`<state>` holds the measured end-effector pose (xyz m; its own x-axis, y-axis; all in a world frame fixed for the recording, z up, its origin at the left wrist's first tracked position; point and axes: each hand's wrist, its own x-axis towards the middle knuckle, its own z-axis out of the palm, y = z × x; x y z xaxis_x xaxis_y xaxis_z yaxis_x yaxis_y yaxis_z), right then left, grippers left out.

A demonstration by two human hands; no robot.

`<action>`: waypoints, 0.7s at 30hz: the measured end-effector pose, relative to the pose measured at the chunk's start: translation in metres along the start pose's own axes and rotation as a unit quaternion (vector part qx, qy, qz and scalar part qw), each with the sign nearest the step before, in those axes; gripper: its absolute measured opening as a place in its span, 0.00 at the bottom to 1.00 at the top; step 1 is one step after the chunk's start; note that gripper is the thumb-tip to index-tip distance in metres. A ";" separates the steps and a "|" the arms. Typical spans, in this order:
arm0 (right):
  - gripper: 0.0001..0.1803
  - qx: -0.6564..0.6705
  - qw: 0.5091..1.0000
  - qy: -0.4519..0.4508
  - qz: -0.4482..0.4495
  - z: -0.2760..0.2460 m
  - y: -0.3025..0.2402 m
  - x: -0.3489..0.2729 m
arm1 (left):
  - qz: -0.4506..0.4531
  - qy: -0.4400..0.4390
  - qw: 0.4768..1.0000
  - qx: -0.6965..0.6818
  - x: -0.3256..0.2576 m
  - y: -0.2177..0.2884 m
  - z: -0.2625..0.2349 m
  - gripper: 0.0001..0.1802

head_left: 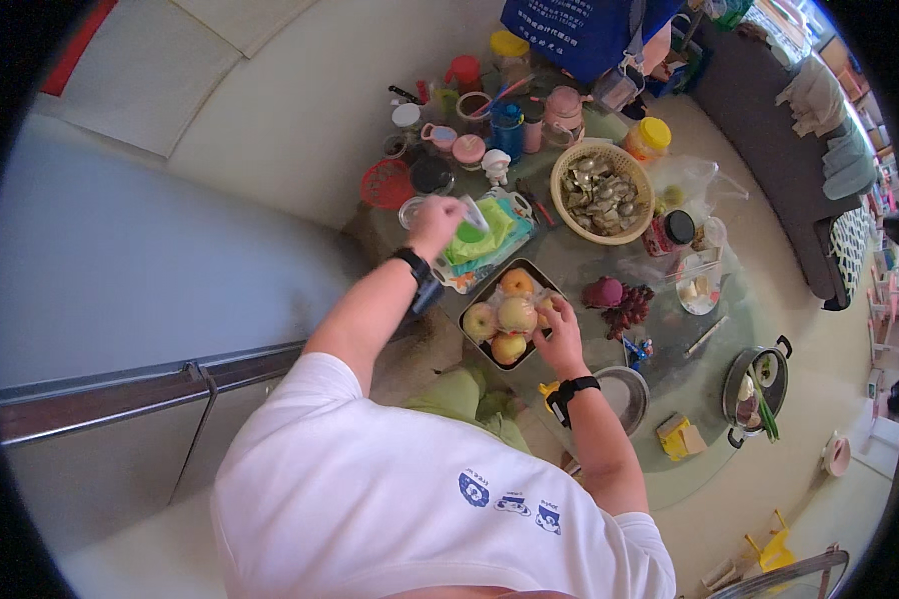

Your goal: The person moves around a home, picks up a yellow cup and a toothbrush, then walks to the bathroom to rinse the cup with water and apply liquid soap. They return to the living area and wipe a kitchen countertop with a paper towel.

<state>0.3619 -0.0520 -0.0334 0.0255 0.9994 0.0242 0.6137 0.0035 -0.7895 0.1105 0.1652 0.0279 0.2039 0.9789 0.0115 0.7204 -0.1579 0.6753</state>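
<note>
My left hand (437, 226) is at a green and teal pack of wipes (477, 240), its fingertips pinching a small white lid flap (475, 214) above the pack. In front of me a dark rectangular tray (476, 299) holds several yellow-green and orange apples (516, 314), and one or more seem covered in clear film. At the tray's right edge my right hand (559, 337) curls its fingers against an apple (543, 309), which it partly hides. Both wrists carry black bands.
Beyond the tray stands a tan basket (557, 205) of shells or oysters. Grapes (626, 311), a metal bowl (641, 399), a yellow box (679, 437) and a pot (733, 399) lie to the right. Jars and cups, including a blue bottle (506, 128), crowd the back; a red basket (385, 184) is left.
</note>
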 end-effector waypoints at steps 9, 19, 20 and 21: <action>0.18 0.006 0.997 -0.022 0.071 0.009 -0.006 0.016 | -0.142 0.194 0.969 -0.055 0.141 -0.058 -0.075 0.14; 0.17 -0.023 0.984 -0.100 0.148 0.018 -0.019 0.087 | -0.194 0.201 0.946 -0.163 0.271 -0.148 -0.065 0.13; 0.17 -0.021 0.985 -0.090 0.145 0.018 -0.017 0.092 | -0.190 0.200 0.948 -0.157 0.283 -0.153 -0.065 0.13; 0.17 -0.029 0.987 -0.083 0.133 0.018 -0.015 0.096 | -0.198 0.195 0.948 -0.157 0.294 -0.156 -0.063 0.14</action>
<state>0.3407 0.0445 -0.0304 0.0653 0.9563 -0.2849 0.6472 -0.2579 -0.7174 0.0163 0.4860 -0.0282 -0.3455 0.9366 -0.0589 0.4441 0.2185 0.8689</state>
